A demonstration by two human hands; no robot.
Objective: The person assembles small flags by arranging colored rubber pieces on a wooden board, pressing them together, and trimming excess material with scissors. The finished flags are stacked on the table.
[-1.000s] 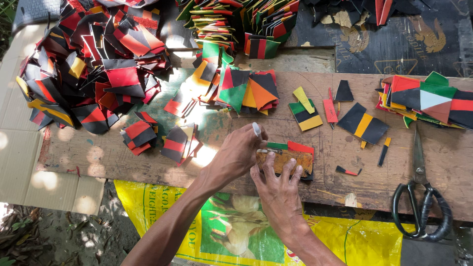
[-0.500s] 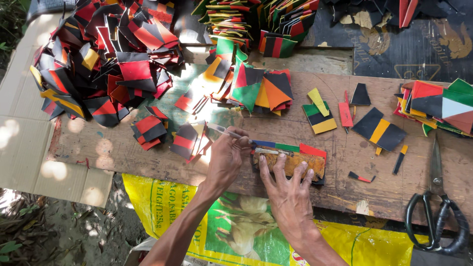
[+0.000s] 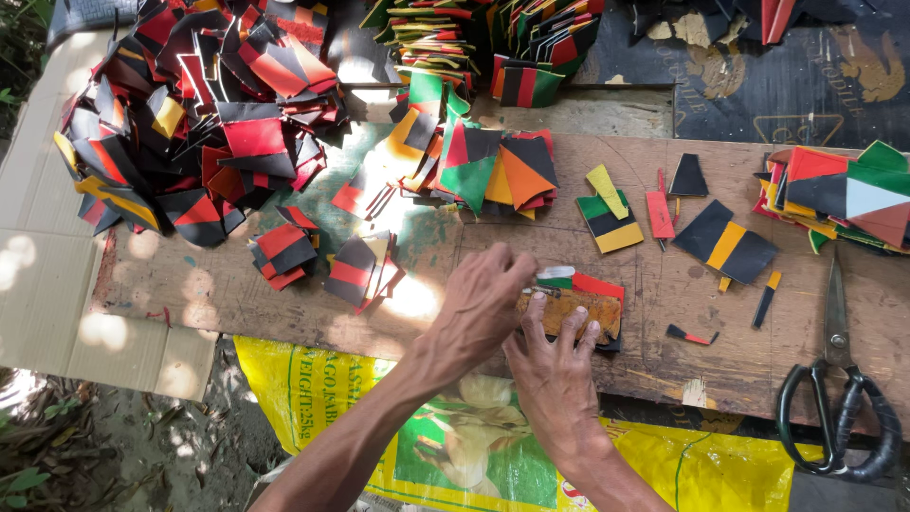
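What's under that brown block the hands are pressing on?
Under the brown block lie coloured pieces: green, white and red edges peek out at its top. The right hand and left hand cover the rest.

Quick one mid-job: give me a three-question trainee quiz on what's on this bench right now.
1. True or false: the scissors lie at the board's right end, untouched.
2. What does the right hand press down? A) brown block B) scissors C) yellow sack
3. Fill in: the left hand holds a small tool at the block's ____ end.

Key: 1 true; 2 A, the brown block; 3 left.
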